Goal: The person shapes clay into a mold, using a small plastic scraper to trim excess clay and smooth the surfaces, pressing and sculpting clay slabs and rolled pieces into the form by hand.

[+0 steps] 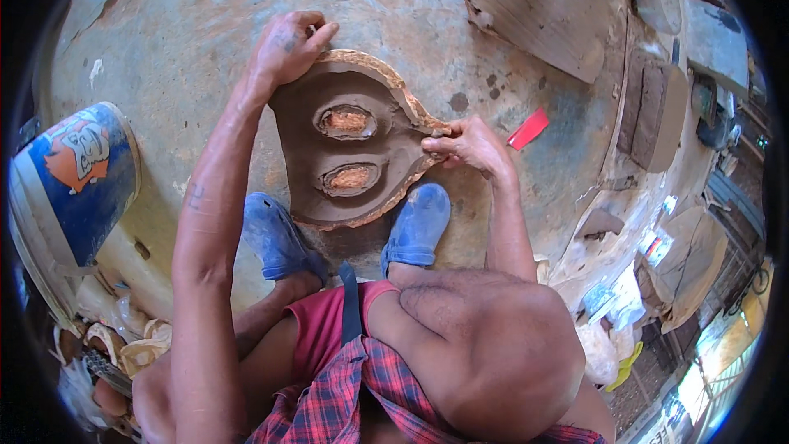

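Observation:
A mask-shaped mould with a rough orange-brown rim lies before my feet, lined with smooth grey-brown clay. Two oval openings in the clay show orange lumps inside. My right hand pinches the narrow right end of the mould, thumb on top and fingers partly hidden underneath. At its upper left edge, my left hand rests with curled fingers and the thumb pointing right; whatever they hold, if anything, is hidden.
A red strip lies right of my right hand. Beyond it are a large clay slab and a block of clay. A blue-and-white bucket stands at left. Blue clogs on my feet sit close to the mould.

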Demonstrator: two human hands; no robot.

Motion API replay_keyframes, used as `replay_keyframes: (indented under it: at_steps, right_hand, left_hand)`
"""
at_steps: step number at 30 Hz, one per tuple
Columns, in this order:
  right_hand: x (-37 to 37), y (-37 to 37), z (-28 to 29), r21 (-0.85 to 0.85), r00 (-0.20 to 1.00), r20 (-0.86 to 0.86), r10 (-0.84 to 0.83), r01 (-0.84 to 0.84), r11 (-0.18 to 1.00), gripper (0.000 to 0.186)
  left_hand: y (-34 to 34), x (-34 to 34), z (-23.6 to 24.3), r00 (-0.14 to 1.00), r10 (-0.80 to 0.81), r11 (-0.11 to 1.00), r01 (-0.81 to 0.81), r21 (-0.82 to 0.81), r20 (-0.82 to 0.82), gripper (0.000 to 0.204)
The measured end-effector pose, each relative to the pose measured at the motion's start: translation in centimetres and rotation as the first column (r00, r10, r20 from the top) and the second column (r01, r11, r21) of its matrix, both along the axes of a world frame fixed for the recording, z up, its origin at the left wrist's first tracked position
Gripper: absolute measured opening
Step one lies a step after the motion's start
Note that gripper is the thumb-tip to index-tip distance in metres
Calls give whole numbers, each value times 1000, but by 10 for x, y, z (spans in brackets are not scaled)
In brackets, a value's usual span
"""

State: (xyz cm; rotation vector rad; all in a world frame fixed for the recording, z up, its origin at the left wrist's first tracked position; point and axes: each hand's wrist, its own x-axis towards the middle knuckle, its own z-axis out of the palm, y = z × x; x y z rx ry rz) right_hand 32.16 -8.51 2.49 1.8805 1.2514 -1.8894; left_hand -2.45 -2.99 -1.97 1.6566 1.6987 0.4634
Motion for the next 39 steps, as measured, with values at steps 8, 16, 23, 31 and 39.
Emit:
replay_keyframes:
  at_steps: [8, 16, 23, 31, 39]
  right_hand:
    - [10, -11, -14, -25, 996, -41, -85, 84, 996, 34]
    - [8, -7, -16, 17, 996, -3, 94, -94, 995, 33]
    - [10, -18, -19, 149, 1000, -10, 9, -8, 989, 37]
    - [8, -5, -13, 262, 979, 41, 198, -202, 944, 42]
    - [2, -20, -10, 399, 973, 157, 171, -221, 890, 50]
  left_hand:
    - [4, 7, 12, 1000, -7, 995, 4, -99, -31, 40]
    - [2, 2, 8, 999, 2, 986, -9, -167, -41, 41]
    - [5, 6, 8, 997, 57, 988, -64, -142, -48, 41]
    - [7, 2, 6, 998, 41, 978, -49, -203, -44, 41]
    - [6, 1, 5, 994, -12, 973, -14, -231, -110, 43]
